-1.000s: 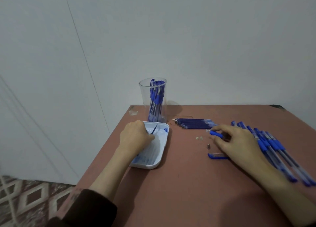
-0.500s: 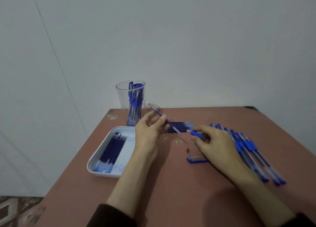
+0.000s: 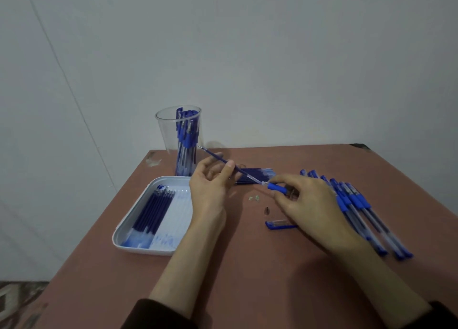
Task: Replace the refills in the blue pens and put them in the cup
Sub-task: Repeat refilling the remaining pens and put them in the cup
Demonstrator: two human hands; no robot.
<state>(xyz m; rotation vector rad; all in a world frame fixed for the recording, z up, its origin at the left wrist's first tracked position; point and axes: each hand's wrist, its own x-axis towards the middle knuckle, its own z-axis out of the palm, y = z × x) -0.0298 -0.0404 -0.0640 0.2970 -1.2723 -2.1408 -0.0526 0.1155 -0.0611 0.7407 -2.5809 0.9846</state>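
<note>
The left hand [image 3: 210, 187] pinches 1 refill [image 3: 247, 174] between thumb and forefinger near its middle, with the other fingers loosely spread behind. The refill is held above the counter [image 3: 247, 279]. Its long axis slants from far left to near right. The far end points at the cup [image 3: 168, 135] and ends beside its right wall; whether they touch cannot be told. The near, clear end meets the mouth of the pen [image 3: 276, 187].

The right hand [image 3: 309, 207] grips that pen, thumb and forefinger pinching its blue grip. The remaining fingers curl over the barrel, which is hidden under the palm. Pen and refill lie along 1 line.

Behind the refill a refill stack [image 3: 257, 177] lies on the counter, long axes left to right, clear ends to the right. Between the 2 hands lie some clear bits [image 3: 254, 198] and a small metal tip [image 3: 267, 210]. A blue cap [image 3: 280, 224] lies just beside the right wrist, long axis left to right.

Right of the right hand is a row of pens [image 3: 359, 209], side by side, slanting from far left to near right with the grips toward the far end.

Left of the left hand is a white tray [image 3: 119, 237]. The tray refills [image 3: 153, 212] lie in its left half, running far to near. The cup stands upright behind the tray, with cup pens [image 3: 186, 140] standing in it.
</note>
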